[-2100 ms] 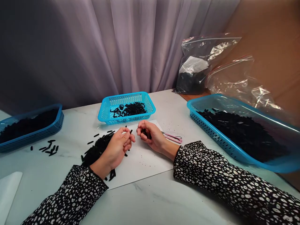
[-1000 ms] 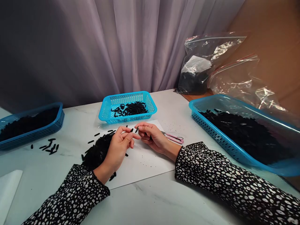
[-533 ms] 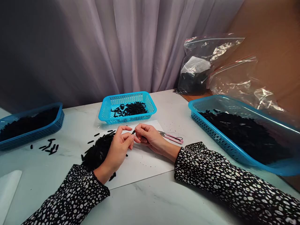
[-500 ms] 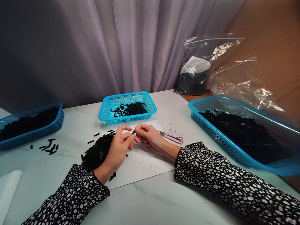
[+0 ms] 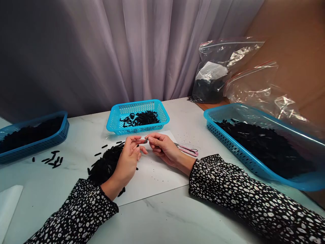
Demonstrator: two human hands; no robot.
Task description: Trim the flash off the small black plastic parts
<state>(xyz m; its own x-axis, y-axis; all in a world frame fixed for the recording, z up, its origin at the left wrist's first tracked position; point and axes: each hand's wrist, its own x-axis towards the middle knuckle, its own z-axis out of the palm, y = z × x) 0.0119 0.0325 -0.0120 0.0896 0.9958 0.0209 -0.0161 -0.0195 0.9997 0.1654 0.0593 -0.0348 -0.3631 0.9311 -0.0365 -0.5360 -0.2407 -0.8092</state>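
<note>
My left hand and my right hand meet over a white sheet on the table. Both pinch one small black piece between their fingertips. The other fingers of each hand are curled in. A heap of the same small black pieces lies on the sheet just left of my left hand. Pink snips lie on the table right behind my right wrist.
A small blue basket with some black pieces stands behind the hands. A large blue basket full of them is at the right, another at the left. Loose pieces lie near it. Plastic bags lean at the back right.
The hands came together; the right hand's fingertips closed on the black piece the left hand was holding. The piece now sits a little higher between both hands.
</note>
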